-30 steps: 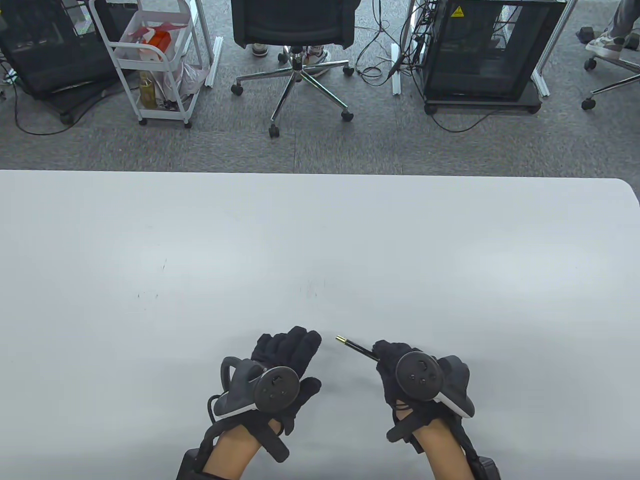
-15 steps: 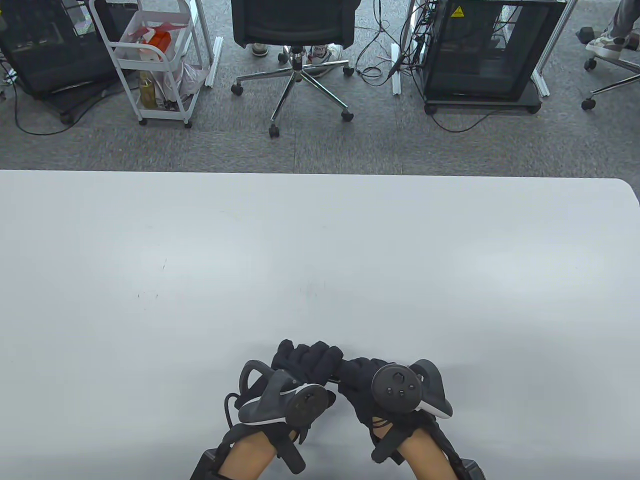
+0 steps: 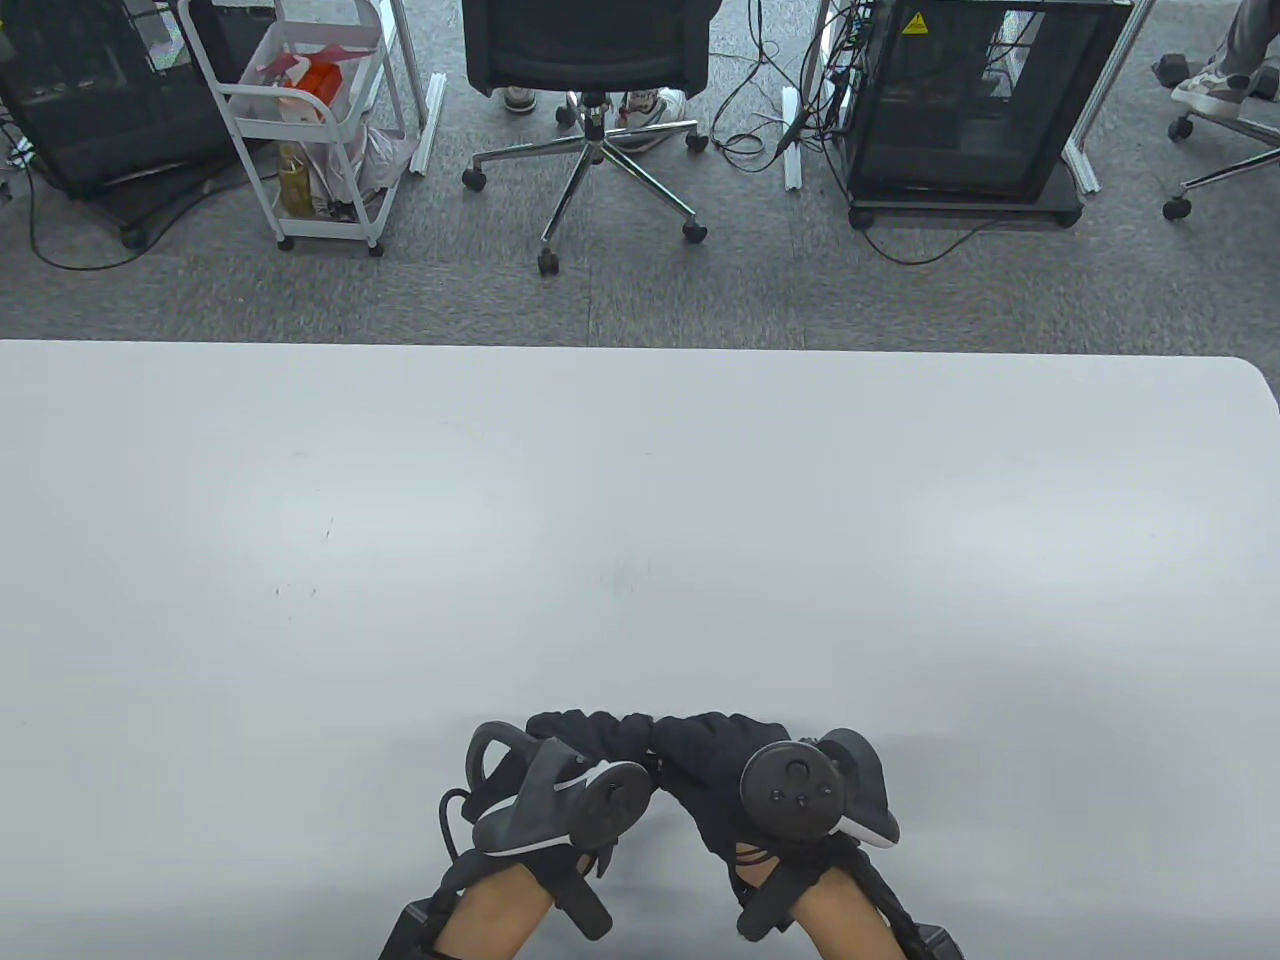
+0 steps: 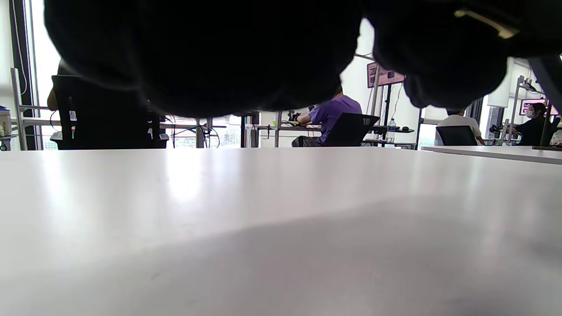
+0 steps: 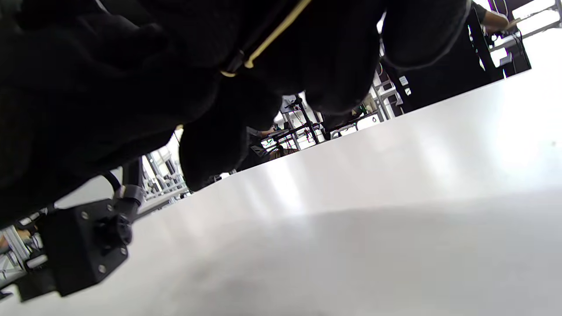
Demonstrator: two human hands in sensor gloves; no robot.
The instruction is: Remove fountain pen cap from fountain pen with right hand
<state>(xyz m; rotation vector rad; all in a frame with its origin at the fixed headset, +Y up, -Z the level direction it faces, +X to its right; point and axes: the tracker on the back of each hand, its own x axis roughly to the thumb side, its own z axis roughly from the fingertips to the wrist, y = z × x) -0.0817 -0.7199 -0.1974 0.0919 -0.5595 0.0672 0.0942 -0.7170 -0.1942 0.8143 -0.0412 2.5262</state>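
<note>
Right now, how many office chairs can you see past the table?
2. One chair stands on the floor straight beyond the table; part of another chair shows at the right edge. Others may be out of frame.

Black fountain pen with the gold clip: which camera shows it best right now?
The right wrist view: the gold clip of the black fountain pen shows between the right hand's fingers. The left wrist view catches only a gold sliver at top right. In the table view both hands cover it.
</note>
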